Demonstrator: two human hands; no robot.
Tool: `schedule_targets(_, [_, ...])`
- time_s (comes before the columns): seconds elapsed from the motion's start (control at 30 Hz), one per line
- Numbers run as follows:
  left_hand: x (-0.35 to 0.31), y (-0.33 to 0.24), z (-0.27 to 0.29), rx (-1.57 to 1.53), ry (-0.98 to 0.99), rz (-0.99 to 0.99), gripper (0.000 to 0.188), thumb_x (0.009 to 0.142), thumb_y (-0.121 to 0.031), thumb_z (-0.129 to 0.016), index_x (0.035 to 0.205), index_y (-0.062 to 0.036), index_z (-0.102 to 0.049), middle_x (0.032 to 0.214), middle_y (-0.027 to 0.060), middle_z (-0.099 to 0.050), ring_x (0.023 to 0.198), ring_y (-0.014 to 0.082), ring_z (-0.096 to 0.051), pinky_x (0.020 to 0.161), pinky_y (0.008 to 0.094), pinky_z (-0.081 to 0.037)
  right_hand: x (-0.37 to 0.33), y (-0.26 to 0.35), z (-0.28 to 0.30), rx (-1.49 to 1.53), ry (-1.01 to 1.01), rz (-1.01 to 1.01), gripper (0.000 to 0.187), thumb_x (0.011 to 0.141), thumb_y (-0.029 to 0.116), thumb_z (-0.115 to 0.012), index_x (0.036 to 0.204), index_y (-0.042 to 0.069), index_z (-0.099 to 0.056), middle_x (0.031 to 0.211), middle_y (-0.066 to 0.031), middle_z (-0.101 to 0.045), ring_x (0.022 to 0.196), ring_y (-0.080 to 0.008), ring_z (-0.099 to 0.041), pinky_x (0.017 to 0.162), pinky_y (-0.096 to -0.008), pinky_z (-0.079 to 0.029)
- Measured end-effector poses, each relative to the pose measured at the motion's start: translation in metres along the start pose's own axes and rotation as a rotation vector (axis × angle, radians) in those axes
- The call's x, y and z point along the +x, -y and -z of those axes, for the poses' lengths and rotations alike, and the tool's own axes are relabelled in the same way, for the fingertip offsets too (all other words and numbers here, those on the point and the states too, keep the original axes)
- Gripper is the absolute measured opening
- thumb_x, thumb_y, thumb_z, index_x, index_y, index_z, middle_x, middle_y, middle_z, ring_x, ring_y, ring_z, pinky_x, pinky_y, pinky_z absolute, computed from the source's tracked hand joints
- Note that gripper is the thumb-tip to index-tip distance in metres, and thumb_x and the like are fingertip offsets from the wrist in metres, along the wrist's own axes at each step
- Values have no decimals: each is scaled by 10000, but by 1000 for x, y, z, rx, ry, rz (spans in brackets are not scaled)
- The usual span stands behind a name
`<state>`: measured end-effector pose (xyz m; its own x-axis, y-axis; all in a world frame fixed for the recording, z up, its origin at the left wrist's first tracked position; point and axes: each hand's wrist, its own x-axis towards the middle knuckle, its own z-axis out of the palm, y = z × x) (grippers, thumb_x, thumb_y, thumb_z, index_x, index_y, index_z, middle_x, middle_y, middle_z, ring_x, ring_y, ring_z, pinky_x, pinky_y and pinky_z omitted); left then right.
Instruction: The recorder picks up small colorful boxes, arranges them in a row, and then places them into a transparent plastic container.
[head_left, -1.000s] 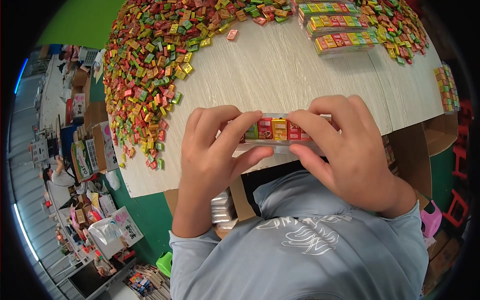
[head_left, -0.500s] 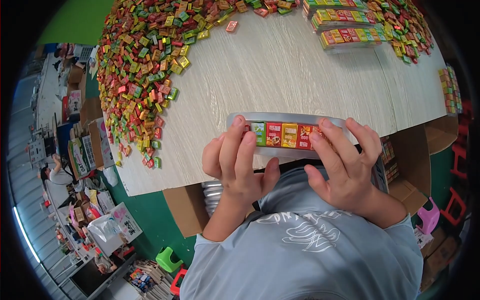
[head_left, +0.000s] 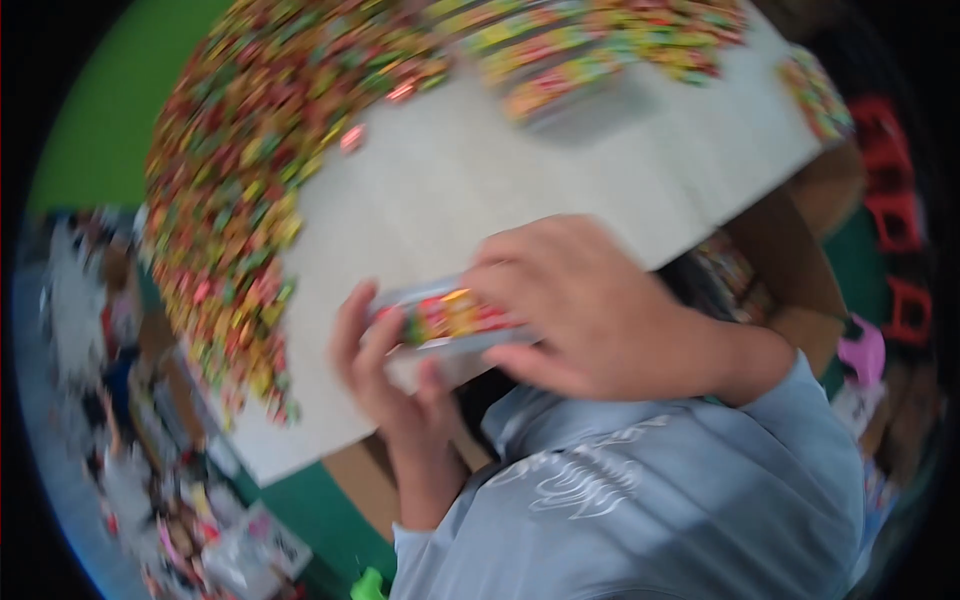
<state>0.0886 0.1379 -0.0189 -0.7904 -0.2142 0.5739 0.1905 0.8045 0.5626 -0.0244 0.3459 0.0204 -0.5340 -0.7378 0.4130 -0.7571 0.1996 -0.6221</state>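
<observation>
A clear plastic tray (head_left: 455, 345) with a row of small colourful wrapped packs (head_left: 437, 318) is held over the table's near edge. My left hand (head_left: 385, 365) grips its left end, thumb below and fingers over the top. Over the right end lies my right hand (head_left: 575, 310), its fingers bent across the tray and the thumb beneath, hiding that end. Motion blurs the picture, so the packs' details are smeared.
A big heap of small wrapped packs (head_left: 240, 200) covers the table's left side. Filled trays (head_left: 560, 80) are stacked at the back, beside another heap (head_left: 680, 40). Open cardboard boxes (head_left: 790, 240) stand by the right edge. Red stools (head_left: 890, 220) are farther right.
The head view has swung, shifting the table and heaps. My right hand has moved from spread fingers at the rim to covering the tray's right end. My left hand still holds the left end.
</observation>
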Motion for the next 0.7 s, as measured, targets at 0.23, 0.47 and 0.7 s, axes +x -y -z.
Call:
schedule_targets(0.23, [10, -3, -11, 109, -29, -20, 565, 1138, -494, -377, 1333, 5, -553, 1399, 217, -506, 1263, 356, -567, 1070, 509, -474, 6, 5, -15, -1, -108, -43, 443, 836, 284, -799, 1188, 65, -644, 1137, -86, -605, 1038, -266, -613, 898, -410, -483])
schedule_targets(0.47, [8, 0, -19, 80, -57, 10, 611, 1139, -521, -353, 1399, 15, -486, 1407, 203, -496, 1253, 335, -560, 1061, 494, -480, 10, 5, -13, -62, -116, -62, 326, 858, 294, -770, 1075, 73, -668, 1036, -49, -616, 966, -229, -613, 855, -378, -486])
schedule_targets(0.7, [6, 1, -30, -28, -199, 94, 889, 1043, -708, -457, 1564, -8, -286, 1447, 211, -486, 1234, 336, -571, 1042, 481, -494, 12, 0, -11, -247, -72, 86, 264, 874, 319, -740, 995, 94, -678, 906, -8, -605, 858, -186, -627, 749, -343, -485])
